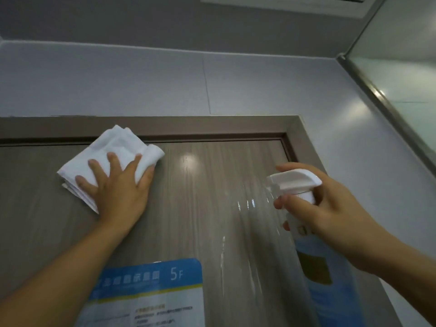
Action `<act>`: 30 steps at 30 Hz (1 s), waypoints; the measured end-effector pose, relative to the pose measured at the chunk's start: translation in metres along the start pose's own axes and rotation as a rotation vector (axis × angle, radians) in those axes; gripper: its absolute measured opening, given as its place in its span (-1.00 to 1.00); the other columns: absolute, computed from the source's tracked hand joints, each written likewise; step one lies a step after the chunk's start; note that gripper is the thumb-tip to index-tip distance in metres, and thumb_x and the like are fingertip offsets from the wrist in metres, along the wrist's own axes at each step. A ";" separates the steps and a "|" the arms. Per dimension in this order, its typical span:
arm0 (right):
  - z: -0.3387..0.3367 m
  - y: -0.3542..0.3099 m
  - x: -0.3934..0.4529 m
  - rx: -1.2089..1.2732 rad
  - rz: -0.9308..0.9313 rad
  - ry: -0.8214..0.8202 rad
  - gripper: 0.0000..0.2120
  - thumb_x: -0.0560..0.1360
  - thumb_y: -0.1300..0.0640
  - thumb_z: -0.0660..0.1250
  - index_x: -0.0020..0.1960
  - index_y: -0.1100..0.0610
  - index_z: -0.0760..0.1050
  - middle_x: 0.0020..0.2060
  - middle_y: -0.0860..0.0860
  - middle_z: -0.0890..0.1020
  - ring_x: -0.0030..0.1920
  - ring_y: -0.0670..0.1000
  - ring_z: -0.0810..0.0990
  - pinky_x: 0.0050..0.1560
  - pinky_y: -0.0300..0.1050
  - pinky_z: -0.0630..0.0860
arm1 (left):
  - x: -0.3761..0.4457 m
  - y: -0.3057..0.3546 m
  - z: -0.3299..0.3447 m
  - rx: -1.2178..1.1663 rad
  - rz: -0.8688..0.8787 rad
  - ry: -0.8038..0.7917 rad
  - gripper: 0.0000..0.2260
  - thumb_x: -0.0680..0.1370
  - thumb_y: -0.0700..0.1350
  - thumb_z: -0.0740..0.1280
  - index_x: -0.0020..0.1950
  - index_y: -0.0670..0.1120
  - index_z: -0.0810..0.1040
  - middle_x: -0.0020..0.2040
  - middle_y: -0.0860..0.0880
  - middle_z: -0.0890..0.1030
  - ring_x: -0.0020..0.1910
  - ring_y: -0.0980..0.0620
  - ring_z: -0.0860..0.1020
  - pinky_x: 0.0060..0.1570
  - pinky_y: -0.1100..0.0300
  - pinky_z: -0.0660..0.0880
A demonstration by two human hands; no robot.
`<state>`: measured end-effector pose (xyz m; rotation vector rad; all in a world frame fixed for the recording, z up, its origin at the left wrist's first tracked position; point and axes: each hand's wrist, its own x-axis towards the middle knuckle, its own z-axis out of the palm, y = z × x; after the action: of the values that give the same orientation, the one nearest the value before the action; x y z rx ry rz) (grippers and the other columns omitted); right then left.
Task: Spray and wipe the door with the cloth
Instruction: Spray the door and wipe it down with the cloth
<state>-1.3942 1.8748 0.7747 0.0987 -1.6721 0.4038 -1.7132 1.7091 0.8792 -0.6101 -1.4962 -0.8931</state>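
Observation:
The grey-brown wood-grain door (203,190) fills the lower view, seen from below its top edge. My left hand (118,187) lies flat, fingers spread, pressing a folded white cloth (113,149) against the door's upper left part, just under the frame. My right hand (330,208) holds a spray bottle (297,182) with a white trigger head, nozzle pointing left at the door, one finger on the trigger. Wet streaks (247,208) shine on the door in front of the nozzle. The bottle's body is mostly hidden behind my hand.
A blue and white notice (151,286) marked 5F is stuck on the door's lower middle. The door frame (295,131) borders the top and right. Pale wall panels (259,83) rise above, and a glass partition with a metal edge (387,102) stands at the right.

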 end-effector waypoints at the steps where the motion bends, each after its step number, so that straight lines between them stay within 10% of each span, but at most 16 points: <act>1: 0.001 0.002 0.002 -0.013 -0.017 0.018 -0.56 0.52 0.10 0.44 0.28 -0.29 0.43 -0.02 -0.07 0.65 -0.10 0.01 0.70 -0.20 -0.12 0.69 | -0.002 0.008 0.006 0.000 0.018 0.008 -0.35 0.64 0.37 -0.14 0.58 0.09 0.35 0.64 -0.21 0.14 0.60 -0.41 -0.04 0.46 -0.50 -0.18; 30: -0.063 0.032 0.006 -0.187 -0.124 0.146 -0.69 0.53 0.09 0.41 0.16 -0.23 0.45 -0.15 -0.17 0.60 -0.10 -0.17 0.62 -0.23 -0.28 0.63 | 0.003 0.183 0.053 0.047 0.242 -0.121 -0.35 0.55 0.44 -0.20 0.63 0.32 0.03 0.68 -0.19 -0.14 0.60 -0.40 -0.24 0.43 -0.53 -0.24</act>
<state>-1.3450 1.9258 0.7793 0.0334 -1.5426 0.1559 -1.5965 1.8550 0.9162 -0.8026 -1.5090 -0.6423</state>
